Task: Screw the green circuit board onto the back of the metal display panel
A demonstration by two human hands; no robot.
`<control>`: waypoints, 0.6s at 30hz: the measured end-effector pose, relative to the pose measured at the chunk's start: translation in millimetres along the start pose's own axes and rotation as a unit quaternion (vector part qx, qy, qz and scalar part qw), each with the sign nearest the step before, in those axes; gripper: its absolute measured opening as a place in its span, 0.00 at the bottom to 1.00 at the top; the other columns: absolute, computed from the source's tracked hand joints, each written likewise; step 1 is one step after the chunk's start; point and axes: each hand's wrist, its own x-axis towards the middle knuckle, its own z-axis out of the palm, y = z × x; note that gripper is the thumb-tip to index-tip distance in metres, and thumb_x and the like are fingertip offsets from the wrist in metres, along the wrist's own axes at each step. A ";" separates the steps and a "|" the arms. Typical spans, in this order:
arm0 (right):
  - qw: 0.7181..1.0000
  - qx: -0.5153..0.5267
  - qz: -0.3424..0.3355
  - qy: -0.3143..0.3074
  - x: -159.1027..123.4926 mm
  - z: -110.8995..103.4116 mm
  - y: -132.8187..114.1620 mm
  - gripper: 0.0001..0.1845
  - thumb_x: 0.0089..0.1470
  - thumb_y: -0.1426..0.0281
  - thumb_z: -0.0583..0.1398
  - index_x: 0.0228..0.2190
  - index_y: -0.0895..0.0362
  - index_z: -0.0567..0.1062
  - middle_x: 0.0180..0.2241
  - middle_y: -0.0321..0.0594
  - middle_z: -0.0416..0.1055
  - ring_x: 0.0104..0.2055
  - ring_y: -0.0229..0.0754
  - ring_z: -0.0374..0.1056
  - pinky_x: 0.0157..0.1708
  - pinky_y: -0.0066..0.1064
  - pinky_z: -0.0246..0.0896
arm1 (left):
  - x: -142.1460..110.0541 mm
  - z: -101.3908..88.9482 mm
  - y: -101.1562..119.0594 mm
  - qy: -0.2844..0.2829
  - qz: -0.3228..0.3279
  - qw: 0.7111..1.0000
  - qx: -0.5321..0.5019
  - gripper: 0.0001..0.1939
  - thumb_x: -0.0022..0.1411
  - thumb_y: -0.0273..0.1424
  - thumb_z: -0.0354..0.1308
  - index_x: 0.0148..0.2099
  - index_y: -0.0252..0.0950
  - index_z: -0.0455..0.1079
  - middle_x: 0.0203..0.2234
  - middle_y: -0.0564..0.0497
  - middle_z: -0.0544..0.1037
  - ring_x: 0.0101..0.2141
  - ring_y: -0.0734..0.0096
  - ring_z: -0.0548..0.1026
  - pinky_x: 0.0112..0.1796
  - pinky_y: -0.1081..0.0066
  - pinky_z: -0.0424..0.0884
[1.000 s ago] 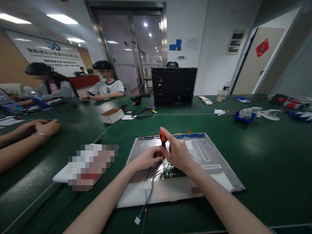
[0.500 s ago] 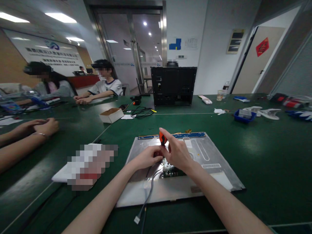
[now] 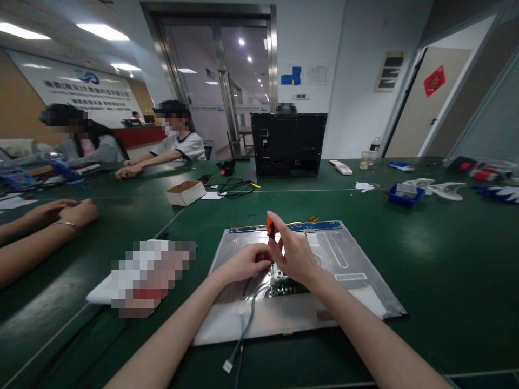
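My right hand (image 3: pixel 294 254) is wrapped round an orange-handled screwdriver (image 3: pixel 270 227), held upright over a small green circuit board (image 3: pixel 284 284). The board sits on the back of a silver display panel (image 3: pixel 357 259) lying flat on the green table. My left hand (image 3: pixel 245 262) is curled beside the screwdriver's shaft, fingers pinched near its lower end; what they hold is hidden. A grey cable (image 3: pixel 246 324) runs from the board toward me and ends in a white plug (image 3: pixel 228 367).
A black monitor housing (image 3: pixel 288 143) stands behind the panel. A small cardboard box (image 3: pixel 186 192) and black cables (image 3: pixel 236 187) lie at the back left. A blue tray (image 3: pixel 405 193) sits right. Another person's forearms (image 3: pixel 44 227) rest at left; two people sit further back.
My hands and the screwdriver have stayed almost in place over the board. The seated person at the back left has stretched their arms further across the table.
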 end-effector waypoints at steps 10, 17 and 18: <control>0.999 -0.028 0.014 0.020 -1.6 5.6 5.9 0.36 0.59 0.71 0.57 0.65 0.51 0.51 0.37 0.39 0.73 0.25 0.38 0.67 0.27 0.30 0.64 | -1.2 0.3 1.0 0.010 -0.019 1.000 0.017 0.06 0.59 0.33 0.55 0.33 0.36 0.67 0.24 0.54 0.71 0.27 0.68 0.70 0.29 0.71 0.66; 1.000 -0.009 0.017 0.002 -0.7 2.0 1.4 0.34 0.60 0.72 0.52 0.65 0.54 0.48 0.35 0.39 0.73 0.24 0.38 0.67 0.29 0.31 0.67 | 0.8 0.2 -2.8 -0.002 -0.004 1.000 -0.001 0.06 0.57 0.30 0.56 0.37 0.35 0.70 0.30 0.51 0.75 0.32 0.66 0.72 0.34 0.69 0.69; 1.000 -0.008 0.022 -0.003 -0.5 1.4 0.6 0.34 0.60 0.73 0.52 0.65 0.54 0.49 0.34 0.39 0.73 0.24 0.38 0.67 0.30 0.31 0.67 | 1.0 -0.1 -2.8 -0.005 -0.001 1.000 -0.002 0.06 0.57 0.30 0.56 0.37 0.35 0.70 0.30 0.51 0.75 0.32 0.66 0.72 0.35 0.69 0.69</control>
